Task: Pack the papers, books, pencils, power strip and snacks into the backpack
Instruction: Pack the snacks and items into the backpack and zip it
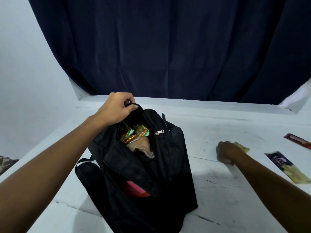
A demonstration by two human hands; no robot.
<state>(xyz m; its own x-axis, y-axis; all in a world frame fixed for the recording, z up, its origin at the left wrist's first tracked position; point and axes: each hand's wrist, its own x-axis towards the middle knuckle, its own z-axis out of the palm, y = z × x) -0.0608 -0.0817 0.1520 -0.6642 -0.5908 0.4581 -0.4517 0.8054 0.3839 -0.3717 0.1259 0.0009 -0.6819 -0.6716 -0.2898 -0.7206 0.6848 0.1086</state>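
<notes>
A black backpack (168,165) stands on the white table (227,190) with its top pocket unzipped. My left hand (117,106) pinches the upper rim of the opening and holds it up. Inside lie green-and-orange snack packets (134,132) and a brown packet (141,145). A pink and red item (136,189) shows in a lower compartment. To the right, my right hand (227,153) lies curled over a yellow-green snack packet (243,147) on the table; the grip itself is hidden under the hand.
A purple-and-yellow snack packet (286,167) and a dark red one (299,141) lie on the table at the right. A dark blue curtain (168,47) hangs behind the table. A patterned cloth (6,163) shows at the left edge.
</notes>
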